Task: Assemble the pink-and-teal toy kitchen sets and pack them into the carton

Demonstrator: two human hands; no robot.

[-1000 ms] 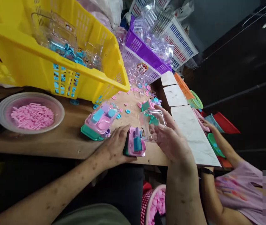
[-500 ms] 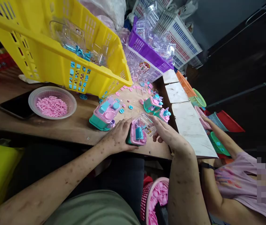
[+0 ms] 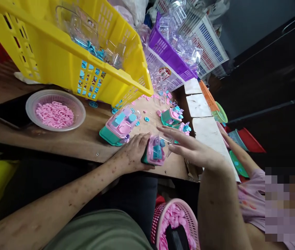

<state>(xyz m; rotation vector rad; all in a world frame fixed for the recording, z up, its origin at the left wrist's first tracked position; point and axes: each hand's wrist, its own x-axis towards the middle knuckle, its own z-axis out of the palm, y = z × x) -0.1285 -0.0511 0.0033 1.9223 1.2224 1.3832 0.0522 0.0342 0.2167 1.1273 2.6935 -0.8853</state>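
My left hand (image 3: 136,152) is wrapped round a small toy box (image 3: 155,151) with a green body, a pink top and blue and purple pieces on it. A clear plastic cover (image 3: 170,141) shows at the box's top and right side. My right hand (image 3: 189,145) is held just right of the box, fingers stretched out, with the fingertips at the cover; whether they touch it I cannot tell. A similar toy box (image 3: 120,125) under a clear cover stands left of my hands. Two more toy boxes (image 3: 172,115) stand behind my right hand.
A bowl of pink string-like pieces (image 3: 55,115) sits by a black phone (image 3: 9,110). Behind are a yellow crate (image 3: 66,66) and a purple basket (image 3: 166,52) of clear covers. Below stands a pink basket (image 3: 156,217). A co-worker's arm (image 3: 241,152) is at the right.
The clear cover, raised behind the box before, now sits lower over its top. My right hand has shifted right and its fingers have straightened. The left hand keeps its hold.
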